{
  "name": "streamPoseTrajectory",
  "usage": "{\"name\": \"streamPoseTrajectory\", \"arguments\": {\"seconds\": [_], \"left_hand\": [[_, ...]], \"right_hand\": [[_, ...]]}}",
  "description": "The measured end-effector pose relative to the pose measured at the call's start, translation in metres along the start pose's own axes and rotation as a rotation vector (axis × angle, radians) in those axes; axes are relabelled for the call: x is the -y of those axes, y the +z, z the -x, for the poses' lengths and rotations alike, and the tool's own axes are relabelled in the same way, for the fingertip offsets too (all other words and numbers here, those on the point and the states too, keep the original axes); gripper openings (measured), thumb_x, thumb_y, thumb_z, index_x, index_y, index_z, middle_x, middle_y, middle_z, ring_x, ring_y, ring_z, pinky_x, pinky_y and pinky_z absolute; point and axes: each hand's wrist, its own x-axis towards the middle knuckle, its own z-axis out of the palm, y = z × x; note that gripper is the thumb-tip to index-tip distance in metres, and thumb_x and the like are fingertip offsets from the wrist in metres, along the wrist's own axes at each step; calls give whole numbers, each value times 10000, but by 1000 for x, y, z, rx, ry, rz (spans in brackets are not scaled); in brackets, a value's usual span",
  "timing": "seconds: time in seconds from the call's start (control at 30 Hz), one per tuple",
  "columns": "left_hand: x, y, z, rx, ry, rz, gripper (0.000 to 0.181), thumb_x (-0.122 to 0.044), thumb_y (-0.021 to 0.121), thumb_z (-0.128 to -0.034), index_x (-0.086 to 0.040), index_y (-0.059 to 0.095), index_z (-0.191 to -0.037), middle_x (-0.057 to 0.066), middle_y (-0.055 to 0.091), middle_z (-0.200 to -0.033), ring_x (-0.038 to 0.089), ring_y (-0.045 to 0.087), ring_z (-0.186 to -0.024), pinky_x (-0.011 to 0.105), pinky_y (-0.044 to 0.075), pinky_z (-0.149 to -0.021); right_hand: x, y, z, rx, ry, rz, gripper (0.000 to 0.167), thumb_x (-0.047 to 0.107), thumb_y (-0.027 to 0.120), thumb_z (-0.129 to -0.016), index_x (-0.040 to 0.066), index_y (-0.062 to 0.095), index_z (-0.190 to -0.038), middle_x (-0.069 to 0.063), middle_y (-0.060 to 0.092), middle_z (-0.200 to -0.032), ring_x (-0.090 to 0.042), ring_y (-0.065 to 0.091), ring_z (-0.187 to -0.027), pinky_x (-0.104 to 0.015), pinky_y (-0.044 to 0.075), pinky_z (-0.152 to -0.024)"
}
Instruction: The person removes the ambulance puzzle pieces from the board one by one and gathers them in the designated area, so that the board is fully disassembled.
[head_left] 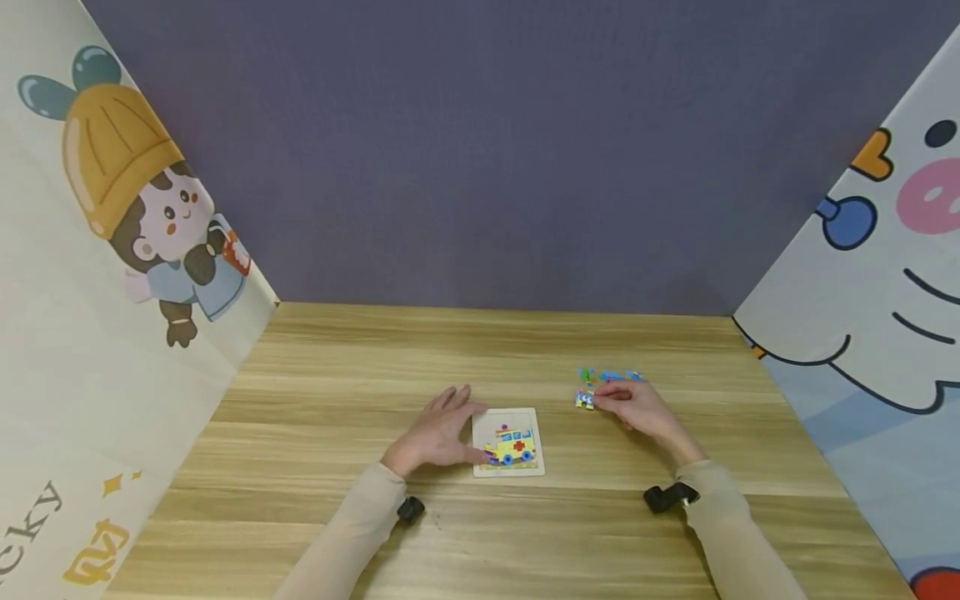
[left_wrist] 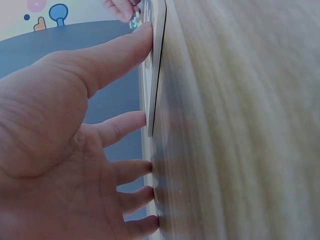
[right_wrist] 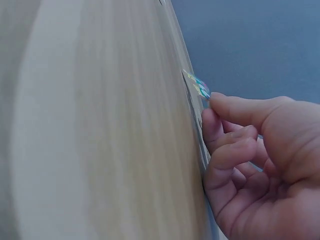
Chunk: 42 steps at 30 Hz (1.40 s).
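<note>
A square puzzle board (head_left: 507,419) lies on the wooden table, partly filled with a yellow ambulance picture (head_left: 514,447). My left hand (head_left: 442,433) rests at its left side, thumb and index fingertip touching the board, the other fingers spread on the table. To the right, my right hand (head_left: 636,408) pinches a small colourful puzzle piece (right_wrist: 200,89) between thumb and index finger, tilted at the table. Its other fingers are curled. Behind that hand lie several loose puzzle pieces (head_left: 611,376), some partly hidden by it.
The wooden table (head_left: 360,350) ends at a dark blue-grey back panel (head_left: 480,158). White side panels with cartoon prints stand at left (head_left: 60,333) and right (head_left: 885,317). Black wrist cameras sit at the left cuff (head_left: 410,510) and right cuff (head_left: 670,497).
</note>
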Motion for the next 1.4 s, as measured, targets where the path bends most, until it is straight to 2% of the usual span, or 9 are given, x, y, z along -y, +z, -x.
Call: {"name": "streamPoseTrajectory", "arguments": {"seconds": [0.17,0.3,0.37,0.53,0.6,0.87,1.03,1.23,1.4], "left_hand": [[1,0,-1,-3,0,-7,842,-491,856,-869,-176,517,-1573,201,188,-1776,439,124,-1654,604,88,-1354],[0,-1,-1,2,4,-9,848,-488,853,-873,-169,508,-1579,199,178,-1778,437,116,-1656,602,77,-1355],[0,-1,-1,3,5,-3,848,-484,853,-874,-162,508,-1579,204,179,-1777,439,114,-1655,606,78,-1354],[1,-1,0,-1,4,2,842,-480,856,-873,-166,512,-1574,208,184,-1774,444,118,-1653,610,83,-1353],[1,-2,0,-3,3,0,843,-481,856,-871,-170,512,-1575,206,184,-1775,443,120,-1654,607,81,-1353],[1,-1,-1,8,0,-9,849,-491,852,-873,-169,508,-1579,196,180,-1778,435,116,-1656,603,87,-1355],[1,1,-2,9,-5,-11,845,-500,843,-880,-182,503,-1585,179,173,-1783,419,110,-1661,591,78,-1358],[0,1,-2,5,3,-4,846,-485,849,-876,-167,508,-1581,200,177,-1778,430,113,-1658,601,84,-1356],[0,0,-2,1,5,-6,843,-495,848,-875,-177,510,-1579,197,174,-1779,435,115,-1656,598,82,-1356]], "right_hand": [[-1,-3,0,15,-10,-15,387,246,707,-1044,-42,689,-1303,-31,691,-848,-48,418,-501,-225,385,-467],[-1,-3,1,11,-5,-18,405,239,723,-1031,-48,668,-1311,-24,684,-851,-53,440,-517,-225,402,-473],[-1,-2,1,3,-5,17,400,242,761,-1002,-30,680,-1284,-15,679,-868,-55,439,-532,-219,399,-480],[1,2,-2,-26,-61,191,358,256,834,-930,19,738,-1181,-20,659,-874,-112,509,-717,-228,421,-636],[2,3,-3,-33,-72,229,345,260,833,-927,27,747,-1165,-17,659,-883,-131,515,-776,-241,420,-679],[-1,-1,-3,-15,41,151,379,271,782,-981,29,690,-1258,11,591,-813,-54,396,-509,-211,374,-457],[-2,-5,-2,-8,28,152,423,298,766,-996,14,668,-1293,-13,617,-854,-66,422,-537,-224,398,-468],[-1,-3,-1,-22,24,141,402,285,780,-985,21,676,-1269,7,586,-821,-73,438,-558,-225,412,-473],[7,3,1,-12,-25,103,416,282,796,-973,23,694,-1283,-11,650,-808,-67,443,-520,-229,415,-459]]}}
